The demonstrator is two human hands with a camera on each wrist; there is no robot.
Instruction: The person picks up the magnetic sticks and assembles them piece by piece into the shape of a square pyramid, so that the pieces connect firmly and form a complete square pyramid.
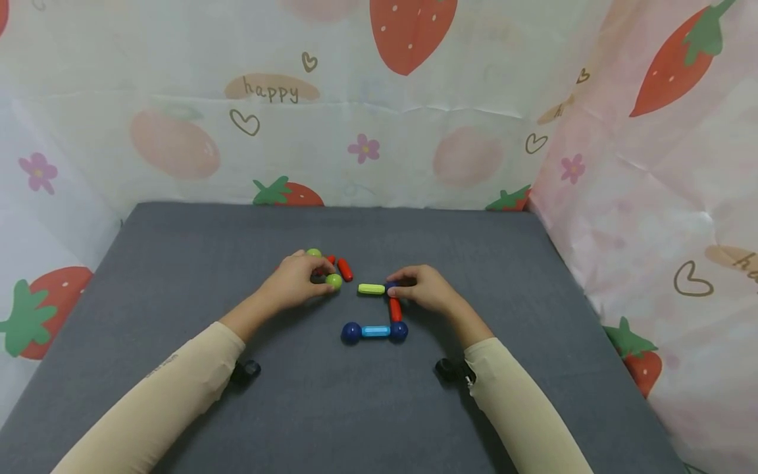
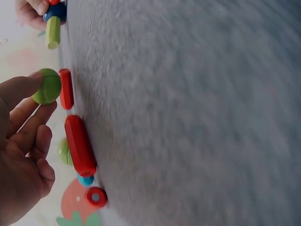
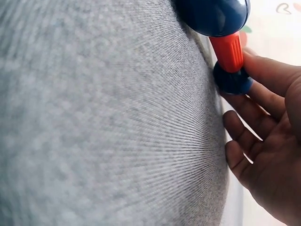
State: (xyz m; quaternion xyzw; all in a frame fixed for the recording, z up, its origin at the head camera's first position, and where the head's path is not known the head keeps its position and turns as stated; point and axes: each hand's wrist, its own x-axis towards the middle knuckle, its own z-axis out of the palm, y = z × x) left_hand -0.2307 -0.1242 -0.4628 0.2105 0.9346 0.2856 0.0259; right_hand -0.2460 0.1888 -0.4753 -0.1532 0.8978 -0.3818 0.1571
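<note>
Between thumb and fingers my left hand pinches a green ball. My right hand holds a dark blue ball between thumb and fingers. From that ball a yellow-green rod points left and a red rod runs toward me. The red rod meets a second dark blue ball at the near corner. A light blue rod joins this one to another dark blue ball on the left. In the head view, the left hand partly hides pieces behind it.
Loose red rods lie just beyond my left hand, with another green ball behind it. A light blue piece shows near them in the left wrist view. Grey cloth covers the table, and printed curtains stand around it.
</note>
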